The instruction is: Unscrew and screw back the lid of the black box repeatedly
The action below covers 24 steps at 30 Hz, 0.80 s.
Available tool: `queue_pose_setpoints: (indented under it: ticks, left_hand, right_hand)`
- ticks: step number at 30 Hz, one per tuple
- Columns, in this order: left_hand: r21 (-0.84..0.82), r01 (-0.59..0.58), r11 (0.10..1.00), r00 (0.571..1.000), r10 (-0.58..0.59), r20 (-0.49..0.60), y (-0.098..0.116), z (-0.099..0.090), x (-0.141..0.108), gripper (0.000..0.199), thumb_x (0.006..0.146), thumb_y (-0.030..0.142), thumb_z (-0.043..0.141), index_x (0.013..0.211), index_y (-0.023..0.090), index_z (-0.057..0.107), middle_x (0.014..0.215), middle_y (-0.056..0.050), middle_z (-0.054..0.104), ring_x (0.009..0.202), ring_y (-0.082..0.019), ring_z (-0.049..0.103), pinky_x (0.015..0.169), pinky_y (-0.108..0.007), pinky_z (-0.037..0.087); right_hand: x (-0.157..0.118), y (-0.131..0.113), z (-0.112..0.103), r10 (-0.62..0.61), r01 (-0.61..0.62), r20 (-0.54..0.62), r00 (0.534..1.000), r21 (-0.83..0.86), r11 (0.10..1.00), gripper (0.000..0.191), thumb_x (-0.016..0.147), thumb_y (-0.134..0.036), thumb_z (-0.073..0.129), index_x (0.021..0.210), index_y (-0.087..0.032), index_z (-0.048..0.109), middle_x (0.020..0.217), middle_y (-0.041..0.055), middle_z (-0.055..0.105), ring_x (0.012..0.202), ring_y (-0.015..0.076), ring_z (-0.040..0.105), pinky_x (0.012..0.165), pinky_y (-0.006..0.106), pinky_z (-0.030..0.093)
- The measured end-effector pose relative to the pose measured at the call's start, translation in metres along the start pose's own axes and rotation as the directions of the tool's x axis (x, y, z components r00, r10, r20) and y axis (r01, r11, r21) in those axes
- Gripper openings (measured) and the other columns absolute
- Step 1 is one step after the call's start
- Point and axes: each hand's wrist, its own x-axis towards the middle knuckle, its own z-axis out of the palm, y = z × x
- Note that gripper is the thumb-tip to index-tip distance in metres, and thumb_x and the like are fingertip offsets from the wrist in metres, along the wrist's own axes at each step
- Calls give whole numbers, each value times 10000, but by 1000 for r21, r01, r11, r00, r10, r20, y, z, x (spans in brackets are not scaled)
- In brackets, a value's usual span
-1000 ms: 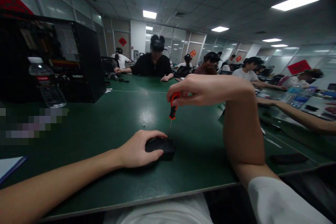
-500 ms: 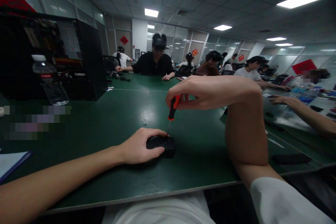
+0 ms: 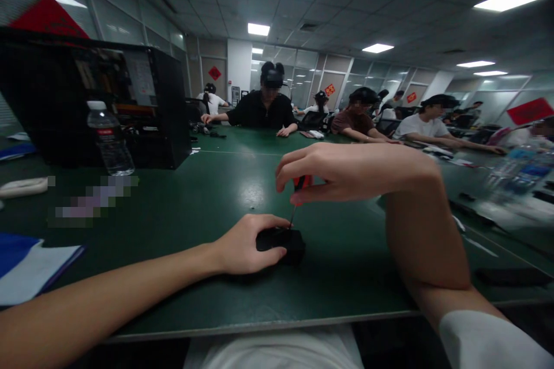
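The work seems under way, not finished: on the green tabletop (image 3: 194,297), the left hand (image 3: 244,245) grips a dark block (image 3: 296,247) between thumb and fingers, while the right hand (image 3: 335,170) is closed around the handle of a screwdriver (image 3: 300,183), its shaft reaching down to the block's top. Whether any screw is loose cannot be told, so the screwdriver work is probably what is left.

Glass partitions (image 3: 298,59), ceiling lights (image 3: 258,29) and people (image 3: 259,110) seated at green tables (image 3: 216,190) — an office-like workroom.
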Motion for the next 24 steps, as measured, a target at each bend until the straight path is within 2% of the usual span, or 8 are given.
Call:
queue_pose_setpoints:
  ticks: [3,8,11,14,17,19,22,24]
  left_hand:
    - [0,-16,1000,1000,16,-3,-1,0,-1,456,837,278,696,1254,95,680,1213,-125,745,1083,-259,709,977,-343,531]
    - [-16,-27,1000,1000,27,13,-3,-2,-1,428,855,283,689,1253,126,675,1202,-105,747,1057,-249,712,956,-343,540]
    - [-8,-19,1000,1000,19,19,-4,-2,-2,412,862,288,689,1247,140,677,1184,-94,752,1037,-247,714,936,-344,543]
    - [5,-13,1000,1000,13,19,-4,-2,-1,414,863,297,693,1246,142,678,1192,-98,750,1044,-252,712,940,-351,541]
    - [10,0,1000,1000,-1,19,-4,-2,0,414,859,292,691,1242,138,678,1197,-103,749,1048,-256,711,955,-362,538]
    - [11,10,1000,1000,-11,23,-4,-2,1,412,859,288,689,1241,133,678,1191,-104,749,1043,-255,711,954,-363,540]
    - [15,8,1000,1000,-8,26,-5,-2,1,416,860,292,691,1244,133,675,1191,-104,747,1040,-254,711,943,-361,544]
    - [20,1,1000,1000,-2,26,-6,-2,1,416,864,295,690,1248,136,672,1196,-105,745,1050,-254,708,944,-356,542]
  right_hand:
    - [-2,0,0,39,-40,-22,999,-27,999,214,994,-180,500,1075,-164,697,1063,75,696,886,155,650,747,262,456]
    - [-6,-2,-2,2,-2,11,1000,-7,1000,282,914,-103,558,1138,-207,695,1297,75,635,1083,178,633,847,268,464]
    - [-6,-4,-2,101,-101,3,995,-33,994,147,928,-237,624,1030,-184,716,1088,68,703,895,164,656,743,264,454]
    - [-5,-6,-1,161,-161,-3,987,-69,985,191,981,-234,542,949,-171,719,929,54,711,768,142,632,684,259,428]
    - [-5,-7,-2,56,-57,-10,998,-67,996,198,937,-122,560,1043,-179,717,1148,77,694,946,159,646,778,258,445]
    - [-6,-5,-2,30,-31,-25,999,-62,998,194,912,-150,623,1081,-180,713,1205,85,677,991,171,641,791,260,445]
    - [-5,-1,-1,89,-90,-21,996,-55,994,161,950,-263,618,1018,-165,727,1015,68,714,830,153,638,703,261,427]
    - [-4,1,-1,107,-108,-18,994,-49,993,182,973,-241,569,986,-162,732,936,54,716,765,139,624,678,263,415]
